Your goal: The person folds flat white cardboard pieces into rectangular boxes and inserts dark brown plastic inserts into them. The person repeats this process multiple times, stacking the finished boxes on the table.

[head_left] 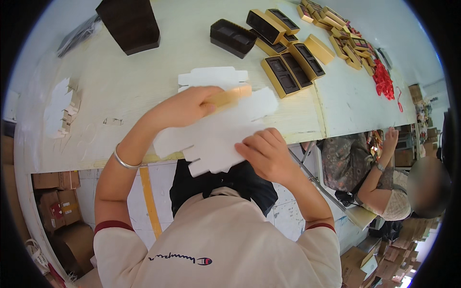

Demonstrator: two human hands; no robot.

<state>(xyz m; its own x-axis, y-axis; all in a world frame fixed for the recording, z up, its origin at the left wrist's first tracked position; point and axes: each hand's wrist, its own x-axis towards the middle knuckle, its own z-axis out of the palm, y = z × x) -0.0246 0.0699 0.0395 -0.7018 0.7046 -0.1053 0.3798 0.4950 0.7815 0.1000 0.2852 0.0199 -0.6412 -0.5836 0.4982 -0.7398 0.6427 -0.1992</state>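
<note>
A flat white die-cut cardboard blank (216, 137), gold on a folded edge, lies over the near edge of the pale table (144, 91). My left hand (185, 105) presses on its upper part, fingers curled over the gold fold. Lower down, my right hand (264, 153) pinches the blank's lower right portion. A second white blank (211, 77) lies flat on the table just beyond them. A metal bangle (124, 163) circles my left wrist.
Several gold boxes with dark inserts (290, 65) and a dark plastic tray (233, 37) sit at the far right, with red cords (382, 79) beyond. A dark box (129, 24) stands far left. Another person (384, 187) sits to the right. Cardboard cartons (60, 197) stand under the table.
</note>
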